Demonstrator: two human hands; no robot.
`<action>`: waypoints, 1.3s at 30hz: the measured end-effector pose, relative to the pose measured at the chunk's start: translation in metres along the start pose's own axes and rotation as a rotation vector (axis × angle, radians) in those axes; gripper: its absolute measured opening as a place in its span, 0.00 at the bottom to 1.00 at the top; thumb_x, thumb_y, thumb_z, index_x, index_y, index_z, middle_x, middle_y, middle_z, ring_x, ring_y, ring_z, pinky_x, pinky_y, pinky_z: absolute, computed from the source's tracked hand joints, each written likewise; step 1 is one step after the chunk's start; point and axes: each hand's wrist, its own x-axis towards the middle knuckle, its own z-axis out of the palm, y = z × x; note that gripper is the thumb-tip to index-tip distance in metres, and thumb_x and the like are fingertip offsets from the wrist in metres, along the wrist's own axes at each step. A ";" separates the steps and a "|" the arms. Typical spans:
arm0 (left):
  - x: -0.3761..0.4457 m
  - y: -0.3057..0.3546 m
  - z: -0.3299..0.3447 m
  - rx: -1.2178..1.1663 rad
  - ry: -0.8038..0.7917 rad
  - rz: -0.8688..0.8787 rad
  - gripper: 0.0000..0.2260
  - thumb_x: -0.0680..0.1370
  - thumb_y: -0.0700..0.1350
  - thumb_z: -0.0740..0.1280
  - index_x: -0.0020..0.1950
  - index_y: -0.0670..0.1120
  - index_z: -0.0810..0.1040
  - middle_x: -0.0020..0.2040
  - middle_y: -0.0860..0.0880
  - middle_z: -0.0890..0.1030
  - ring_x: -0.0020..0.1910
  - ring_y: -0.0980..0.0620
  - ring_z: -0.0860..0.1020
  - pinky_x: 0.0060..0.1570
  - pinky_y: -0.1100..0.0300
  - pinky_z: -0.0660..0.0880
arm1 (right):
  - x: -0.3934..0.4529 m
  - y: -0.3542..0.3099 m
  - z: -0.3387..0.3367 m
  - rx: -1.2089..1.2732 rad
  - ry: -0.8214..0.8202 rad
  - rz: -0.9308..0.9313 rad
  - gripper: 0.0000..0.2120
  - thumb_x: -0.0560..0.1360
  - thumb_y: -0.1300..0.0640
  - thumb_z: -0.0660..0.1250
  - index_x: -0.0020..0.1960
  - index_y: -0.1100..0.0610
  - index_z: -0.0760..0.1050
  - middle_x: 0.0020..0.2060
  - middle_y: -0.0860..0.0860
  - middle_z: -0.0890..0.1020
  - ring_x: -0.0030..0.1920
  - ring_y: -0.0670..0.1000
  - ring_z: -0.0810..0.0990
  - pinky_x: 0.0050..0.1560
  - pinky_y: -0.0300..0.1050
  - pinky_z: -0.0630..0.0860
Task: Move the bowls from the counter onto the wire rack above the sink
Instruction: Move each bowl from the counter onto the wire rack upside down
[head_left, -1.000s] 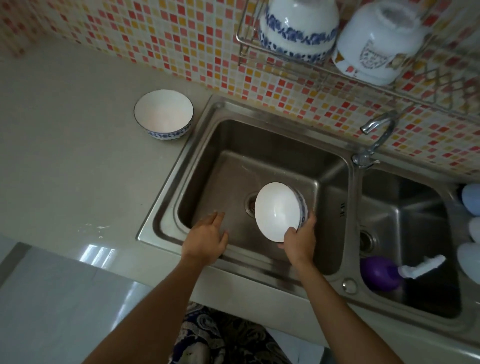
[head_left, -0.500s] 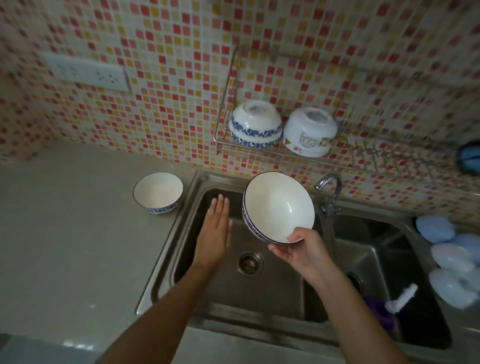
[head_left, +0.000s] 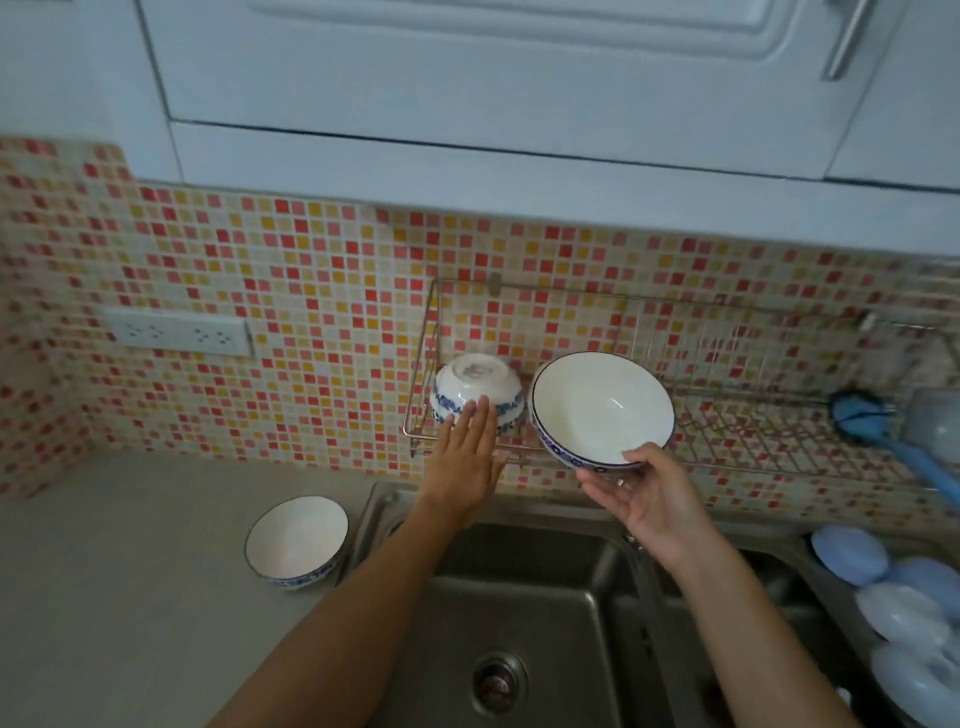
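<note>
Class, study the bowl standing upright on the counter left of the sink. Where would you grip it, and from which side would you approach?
Grip the bowl on the counter at its rim, thumb inside and fingers on the outer wall, coming from above on the sink side. It stands mouth up and looks empty, so the rim is exposed, and the free left hand is probably nearest there.

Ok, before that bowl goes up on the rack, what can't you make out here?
- Head view: rack space behind the held white blue-rimmed bowl, hidden by it.
- Left hand covers the upside-down blue-patterned bowl's front; contact unclear.
- Wire rack's right end: blurred.
</note>
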 end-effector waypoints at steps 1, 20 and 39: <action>0.001 -0.001 0.001 0.009 -0.003 0.003 0.29 0.81 0.58 0.39 0.76 0.45 0.34 0.77 0.47 0.35 0.75 0.48 0.32 0.75 0.49 0.37 | 0.004 -0.004 -0.002 0.011 -0.002 -0.007 0.21 0.73 0.64 0.65 0.65 0.58 0.68 0.52 0.63 0.83 0.45 0.63 0.85 0.44 0.53 0.84; 0.051 0.007 -0.013 -0.189 0.028 0.069 0.28 0.78 0.59 0.35 0.74 0.48 0.34 0.75 0.51 0.33 0.75 0.53 0.33 0.72 0.59 0.34 | 0.069 -0.077 -0.021 -0.252 0.099 -0.331 0.28 0.71 0.68 0.72 0.67 0.55 0.66 0.58 0.60 0.80 0.51 0.61 0.84 0.51 0.53 0.82; 0.104 0.038 -0.003 -0.303 -0.148 0.116 0.27 0.83 0.52 0.45 0.78 0.40 0.44 0.79 0.43 0.48 0.78 0.49 0.46 0.76 0.54 0.43 | 0.122 -0.048 -0.048 -1.130 0.352 -0.760 0.37 0.64 0.59 0.80 0.68 0.52 0.65 0.59 0.50 0.76 0.53 0.48 0.81 0.46 0.44 0.83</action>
